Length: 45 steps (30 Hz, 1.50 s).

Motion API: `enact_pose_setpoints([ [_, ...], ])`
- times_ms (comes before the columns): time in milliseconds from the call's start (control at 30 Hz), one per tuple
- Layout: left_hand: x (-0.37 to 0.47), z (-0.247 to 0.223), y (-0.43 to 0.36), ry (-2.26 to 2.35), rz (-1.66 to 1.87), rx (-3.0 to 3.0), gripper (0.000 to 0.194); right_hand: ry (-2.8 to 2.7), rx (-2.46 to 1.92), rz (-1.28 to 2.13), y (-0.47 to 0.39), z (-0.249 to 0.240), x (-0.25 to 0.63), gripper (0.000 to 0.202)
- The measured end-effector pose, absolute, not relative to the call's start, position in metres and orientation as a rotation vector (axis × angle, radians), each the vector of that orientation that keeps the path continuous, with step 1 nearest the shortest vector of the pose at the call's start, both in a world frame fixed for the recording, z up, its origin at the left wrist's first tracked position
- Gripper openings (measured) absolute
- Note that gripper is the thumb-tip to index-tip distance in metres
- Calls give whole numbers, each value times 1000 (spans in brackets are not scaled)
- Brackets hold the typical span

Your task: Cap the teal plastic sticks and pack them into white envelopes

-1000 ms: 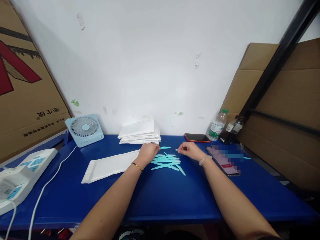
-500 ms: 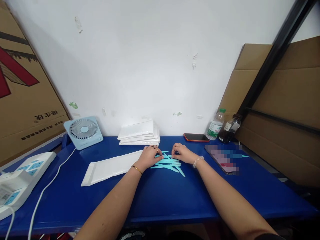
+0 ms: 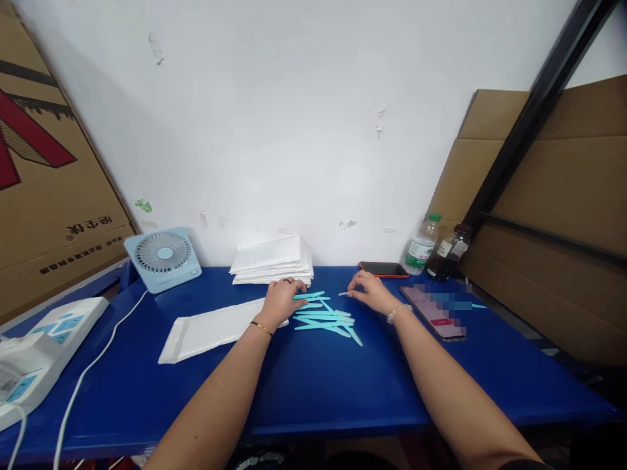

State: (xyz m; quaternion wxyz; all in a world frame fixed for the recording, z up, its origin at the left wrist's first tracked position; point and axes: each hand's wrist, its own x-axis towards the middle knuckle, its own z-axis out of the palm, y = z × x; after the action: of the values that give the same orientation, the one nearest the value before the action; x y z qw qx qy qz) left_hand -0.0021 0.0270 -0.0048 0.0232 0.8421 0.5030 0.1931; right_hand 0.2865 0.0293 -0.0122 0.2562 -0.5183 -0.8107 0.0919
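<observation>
My left hand (image 3: 283, 303) is closed round the end of a slim turquoise stick (image 3: 313, 296), whose free end points right. To its right, my right hand (image 3: 369, 291) pinches a small, clear, narrow piece (image 3: 343, 294) between thumb and finger. Just in front of the hands, several more slim turquoise sticks (image 3: 323, 320) lie crossed in a loose pile on the blue table (image 3: 337, 391). A white padded envelope (image 3: 210, 331) lies flat on the left, partly hidden under my left hand and wrist.
Against the wall is a stack of white padded envelopes (image 3: 269, 256). A blue fan (image 3: 164, 258) and a power strip (image 3: 63, 339) stand left. A red-edged phone (image 3: 386, 269), a water bottle (image 3: 422, 248), a dark bottle (image 3: 450, 254) and another phone (image 3: 431, 313) are right.
My hands, close together over the pile before, have drawn apart, left hand leftward and right hand rightward. The clear piece now shows in my right fingers, away from the turquoise sticks.
</observation>
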Motion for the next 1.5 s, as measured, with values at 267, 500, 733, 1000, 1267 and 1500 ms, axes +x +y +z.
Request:
enact_pose_setpoints([
  [267,10,-9,23,1467,450,2631,11,-2347,-1333,266,10,-9,243,22],
  [500,25,-4,17,1441,656,2639,15,-2514,-1268,72,10,-3,236,29],
  [733,19,-6,26,1647,668,2552,18,-2304,-1519,50,20,-7,273,22],
  [1000,22,-11,18,1249,423,2592,18,-2515,-1435,381,5,-2,261,14],
  [1267,20,-4,15,1440,462,2540,15,-2482,-1355,278,12,-10,268,10],
  [1500,4,-4,21,1646,574,2420,16,-2336,-1457,225,19,-9,284,11],
])
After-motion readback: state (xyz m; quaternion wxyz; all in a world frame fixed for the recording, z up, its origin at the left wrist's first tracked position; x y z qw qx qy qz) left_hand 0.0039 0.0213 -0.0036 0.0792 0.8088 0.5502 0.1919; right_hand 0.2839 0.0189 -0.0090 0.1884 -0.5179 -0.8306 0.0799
